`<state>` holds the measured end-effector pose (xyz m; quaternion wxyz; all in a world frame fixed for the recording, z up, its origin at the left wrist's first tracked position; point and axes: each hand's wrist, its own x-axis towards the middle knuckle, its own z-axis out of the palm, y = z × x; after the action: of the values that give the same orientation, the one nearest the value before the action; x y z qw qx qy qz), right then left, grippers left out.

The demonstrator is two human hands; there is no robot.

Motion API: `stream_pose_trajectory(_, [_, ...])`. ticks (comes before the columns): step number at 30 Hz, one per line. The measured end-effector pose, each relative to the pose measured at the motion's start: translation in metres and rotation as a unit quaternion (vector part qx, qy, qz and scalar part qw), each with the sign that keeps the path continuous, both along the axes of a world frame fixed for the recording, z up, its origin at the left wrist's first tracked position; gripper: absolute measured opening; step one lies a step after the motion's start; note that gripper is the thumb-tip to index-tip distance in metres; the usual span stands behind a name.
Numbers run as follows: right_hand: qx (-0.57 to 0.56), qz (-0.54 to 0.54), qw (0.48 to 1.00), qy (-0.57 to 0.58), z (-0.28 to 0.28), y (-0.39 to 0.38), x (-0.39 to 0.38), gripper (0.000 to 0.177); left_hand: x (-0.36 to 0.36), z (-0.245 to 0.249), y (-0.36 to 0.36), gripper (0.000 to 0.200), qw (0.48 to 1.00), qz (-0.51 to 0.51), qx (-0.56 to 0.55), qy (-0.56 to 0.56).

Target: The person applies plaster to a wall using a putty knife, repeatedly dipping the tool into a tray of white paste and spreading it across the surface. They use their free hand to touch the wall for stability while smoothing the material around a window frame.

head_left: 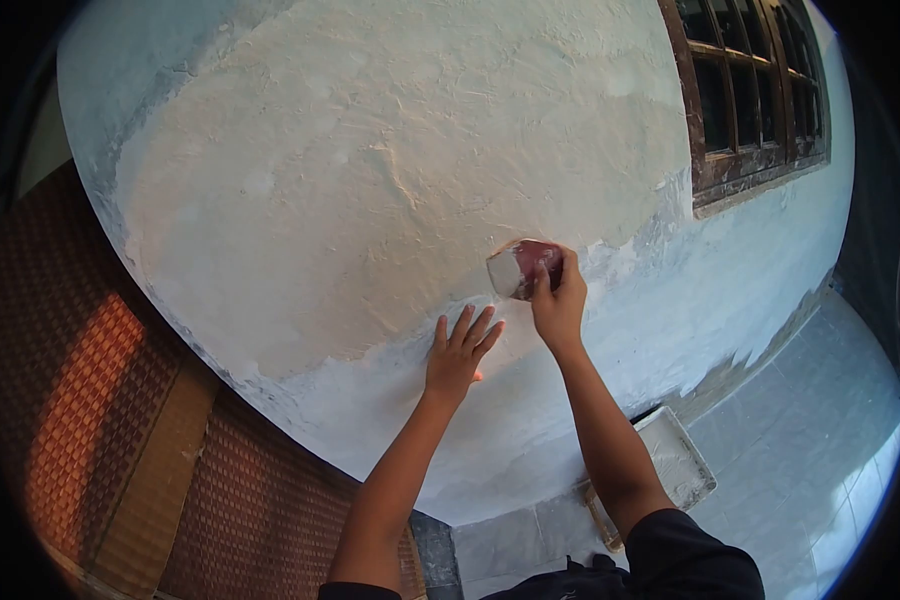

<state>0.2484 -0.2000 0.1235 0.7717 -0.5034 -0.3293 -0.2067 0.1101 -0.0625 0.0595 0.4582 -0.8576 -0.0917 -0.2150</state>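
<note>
My right hand grips a dark red putty scraper, thumb on its near face. Pale putty coats the scraper's left part, and its face lies close over the wall. Fingers spread, my left hand is at the wall just below and left of the scraper, with nothing in it. A broad cream coat with rough ridges covers much of the wall above both hands. Below them the surface is whiter and smoother.
A brown wooden window is set in the wall at upper right. Low at the right, a whitish, smeared tray rests on the grey tiled floor, partly behind my right arm. Brown woven panels line the left side.
</note>
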Motion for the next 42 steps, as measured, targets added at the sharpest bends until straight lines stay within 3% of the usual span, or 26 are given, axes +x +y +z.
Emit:
stream_pose_trajectory(3, [0.033,-0.087,0.995,0.046,-0.027,-0.017,0.047,0.026,0.001,-0.001,0.0,0.132,1.0,-0.009,0.016,-0.013])
stream_pose_trajectory(7, [0.09,-0.059,0.979,0.172,-0.029,-0.053,0.06,0.024,0.0,-0.001,-0.001,0.131,1.0,0.009,0.018,-0.007])
stream_pose_trajectory(8, [0.094,-0.085,0.985,0.117,-0.035,-0.046,0.065,0.025,0.001,-0.002,0.0,0.131,1.0,0.01,0.018,-0.007])
stream_pose_trajectory(13, [0.018,0.045,0.999,-0.005,0.005,-0.003,-0.011,0.021,0.0,0.002,-0.002,0.134,1.0,-0.01,-0.006,-0.013])
stream_pose_trajectory(15, [-0.002,0.031,0.998,-0.045,0.011,0.015,-0.023,0.021,-0.001,0.001,0.0,0.135,0.999,-0.033,-0.017,-0.022])
stream_pose_trajectory(23, [0.045,-0.094,0.982,0.158,-0.019,-0.033,0.044,0.024,0.0,-0.001,-0.001,0.128,1.0,-0.007,0.012,0.003])
stream_pose_trajectory(26, [0.101,-0.095,0.982,0.13,-0.017,-0.034,0.04,0.023,0.002,-0.001,0.001,0.132,1.0,-0.003,0.012,-0.005])
stream_pose_trajectory(29, [0.036,-0.043,0.997,0.056,0.006,-0.017,0.0,0.023,-0.002,0.002,-0.003,0.134,1.0,-0.01,0.0,-0.013])
stream_pose_trajectory(31, [0.055,-0.01,0.998,0.001,0.008,0.006,-0.008,0.023,-0.001,0.004,-0.005,0.134,1.0,-0.021,-0.009,-0.015])
stream_pose_trajectory(35, [0.023,-0.037,0.994,0.101,0.0,-0.002,0.013,0.025,0.0,-0.002,0.002,0.131,1.0,-0.004,-0.003,-0.005])
stream_pose_trajectory(39, [0.062,-0.094,0.98,0.163,-0.044,-0.031,0.076,0.029,0.0,0.0,-0.002,0.13,1.0,0.015,0.018,-0.003])
stream_pose_trajectory(42, [0.104,-0.078,0.971,0.198,-0.041,-0.048,0.076,0.028,0.002,-0.002,0.001,0.132,1.0,0.0,0.019,-0.015])
